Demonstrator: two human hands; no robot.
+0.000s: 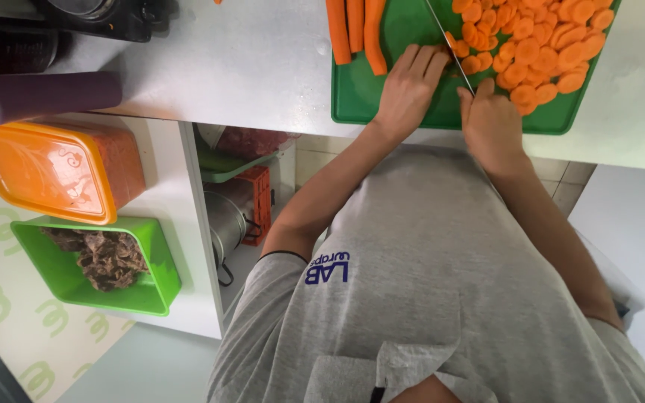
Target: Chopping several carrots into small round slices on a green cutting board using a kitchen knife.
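Kitchen: we note a white worktop [248,67] carrying a green plastic chopping board [382,97] of sliced carrot rounds [539,45]; steel pot [225,220] shelved beneath its edge.

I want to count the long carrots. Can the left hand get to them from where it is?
Probably yes. The left hand lies flat on the green cutting board, and the long carrots lie on the same board just beyond its fingers, with only bare board between. The knife is on the hand's other side.

White countertop [248,67], open white shelf unit [181,224] below the countertop, pale tiled wall behind the shelves, grey-green floor [143,366] beneath the unit, even diffuse lighting.
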